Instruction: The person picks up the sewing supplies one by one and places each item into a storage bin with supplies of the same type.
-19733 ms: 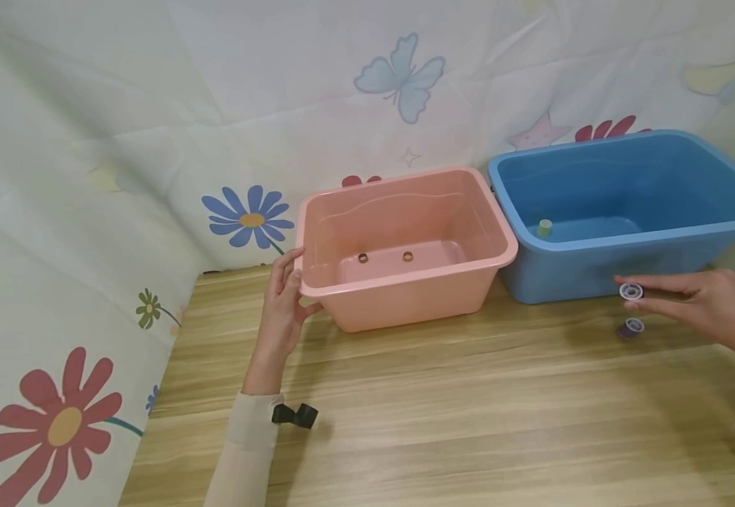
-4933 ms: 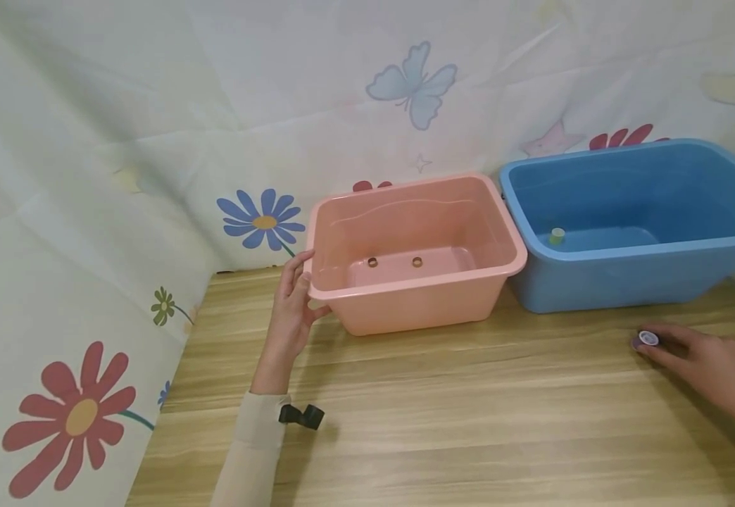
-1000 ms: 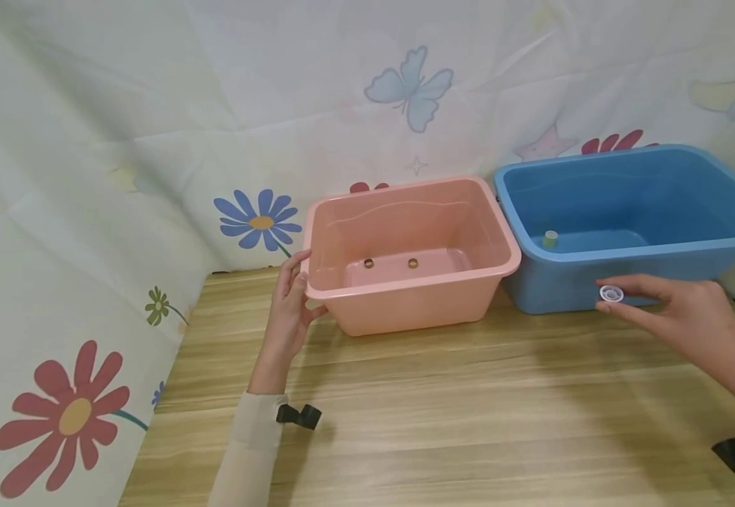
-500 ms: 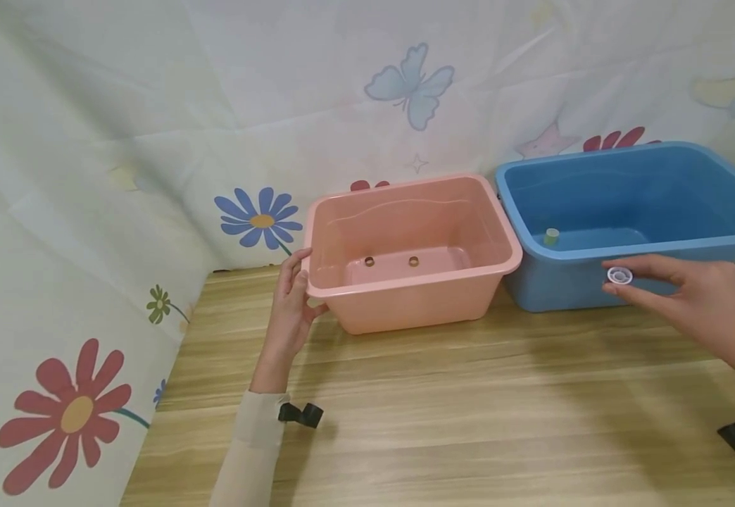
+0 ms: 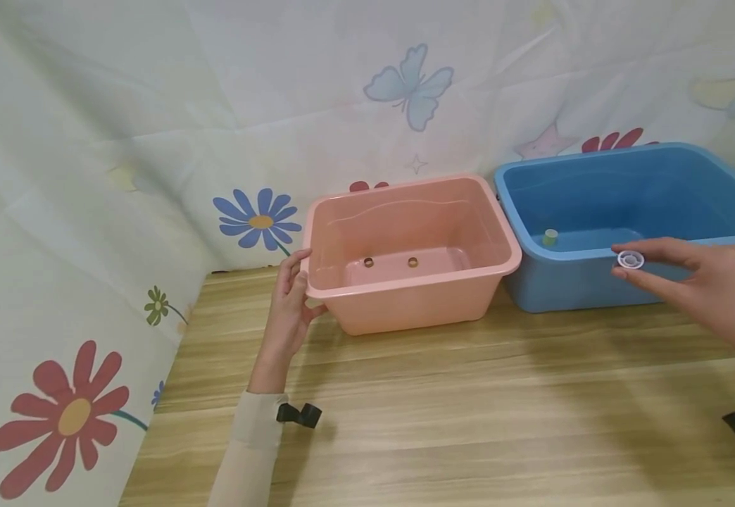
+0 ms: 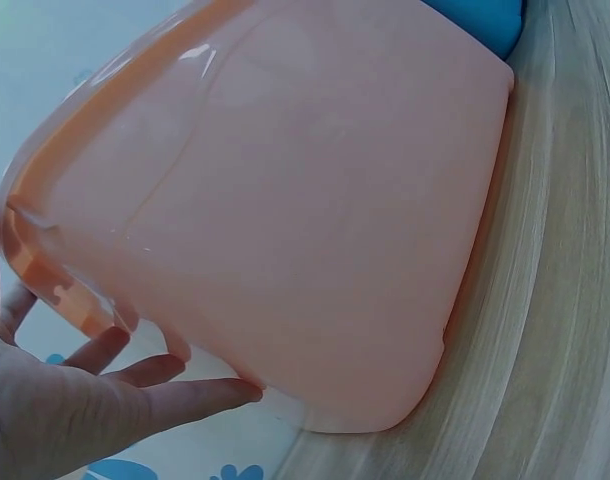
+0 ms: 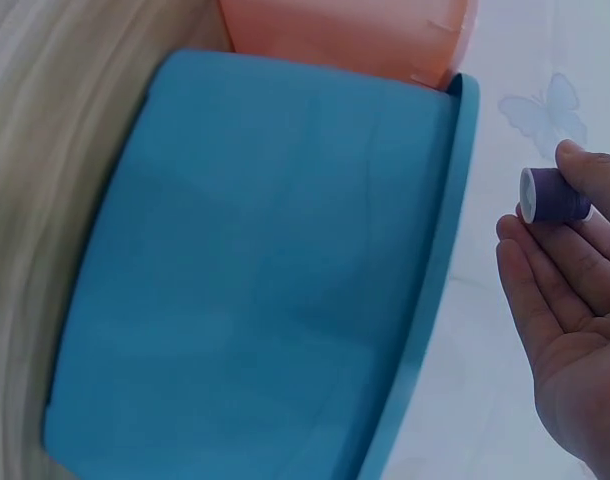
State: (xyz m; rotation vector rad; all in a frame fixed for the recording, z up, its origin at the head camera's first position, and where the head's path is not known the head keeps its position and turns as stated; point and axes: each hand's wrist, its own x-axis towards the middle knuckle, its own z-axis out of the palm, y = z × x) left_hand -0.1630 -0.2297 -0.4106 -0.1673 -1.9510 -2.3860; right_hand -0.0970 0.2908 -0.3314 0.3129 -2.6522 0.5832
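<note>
My left hand holds the left rim of a pink plastic tub; the left wrist view shows its fingers at the rim and end wall. In front of the blue tub, my right hand pinches a small spool of purple thread between thumb and fingers. The spool's white end faces up in the head view, level with the blue tub's front rim and outside it. A small pale green spool is inside the blue tub, near its left end.
Two small brownish-gold rings lie apart on the pink tub's floor. Both tubs stand side by side on a wood-grain table, against a white flower-printed cloth. Black straps with mounts sit at the wrists.
The purple spool, on the table under my right fingers some five seconds ago, has been lifted to the blue tub's front rim, rising slightly through the last second. The left hand stays put.
</note>
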